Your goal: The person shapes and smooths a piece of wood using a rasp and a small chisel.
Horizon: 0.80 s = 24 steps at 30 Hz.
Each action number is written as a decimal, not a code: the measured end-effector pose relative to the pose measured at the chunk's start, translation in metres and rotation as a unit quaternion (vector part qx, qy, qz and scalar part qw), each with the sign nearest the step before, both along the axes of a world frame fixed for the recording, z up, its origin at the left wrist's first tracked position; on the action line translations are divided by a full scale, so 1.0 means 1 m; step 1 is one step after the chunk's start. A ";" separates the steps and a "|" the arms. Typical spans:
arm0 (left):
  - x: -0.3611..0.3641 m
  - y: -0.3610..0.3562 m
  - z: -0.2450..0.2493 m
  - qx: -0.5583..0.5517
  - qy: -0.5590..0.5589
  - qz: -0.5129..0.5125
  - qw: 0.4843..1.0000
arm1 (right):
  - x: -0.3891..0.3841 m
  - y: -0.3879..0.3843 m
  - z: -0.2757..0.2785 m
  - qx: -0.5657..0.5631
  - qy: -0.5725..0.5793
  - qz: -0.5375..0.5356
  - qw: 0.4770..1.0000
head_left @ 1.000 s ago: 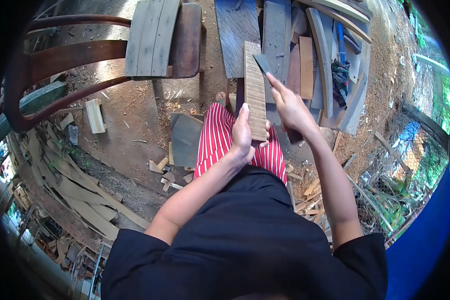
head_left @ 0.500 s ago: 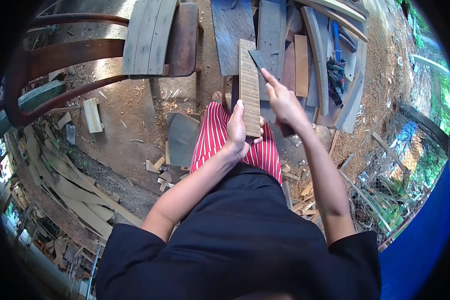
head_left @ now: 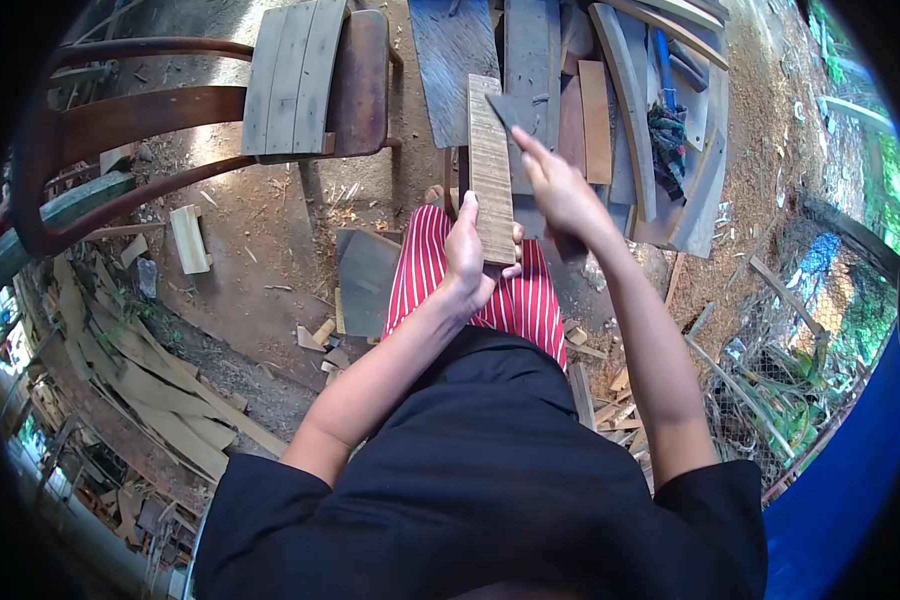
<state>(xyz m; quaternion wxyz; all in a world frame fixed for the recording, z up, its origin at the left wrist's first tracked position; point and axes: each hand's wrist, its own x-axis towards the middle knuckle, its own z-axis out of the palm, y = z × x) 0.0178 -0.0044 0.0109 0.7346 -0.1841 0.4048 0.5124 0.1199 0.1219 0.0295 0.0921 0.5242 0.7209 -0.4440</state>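
My left hand (head_left: 472, 248) is wrapped round the lower end of a long wooden board (head_left: 490, 170), thumb on the left edge and fingertips showing at the right edge. The board points away from me above my lap, its face marked with fine cross lines. In my right hand (head_left: 562, 198) is a blade tool (head_left: 504, 112), the index finger stretched along it. The dark blade lies at the upper right part of the board; its handle is mostly hidden by the blurred hand.
Ahead is a bench (head_left: 457, 75) with planks and a blue-handled tool (head_left: 665, 70). A wooden chair (head_left: 358, 90) bearing slats stands at upper left. Wood scraps (head_left: 190, 240) lie on the ground, with a wire fence (head_left: 770, 370) at right.
The blade and my right hand have shifted slightly left and toward the far end of the board. My left hand still holds the board; the whole view has shifted a little.
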 end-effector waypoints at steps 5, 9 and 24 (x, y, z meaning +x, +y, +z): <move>0.002 0.003 0.001 -0.015 0.006 -0.005 1.000 | 0.003 0.000 -0.004 -0.099 -0.007 -0.054 0.994; 0.001 0.002 0.004 -0.006 -0.001 0.008 1.000 | 0.006 -0.019 0.001 -0.015 -0.007 -0.009 1.000; 0.000 0.006 0.003 0.000 -0.012 0.024 1.000 | -0.017 0.010 0.018 -0.172 -0.035 -0.082 0.981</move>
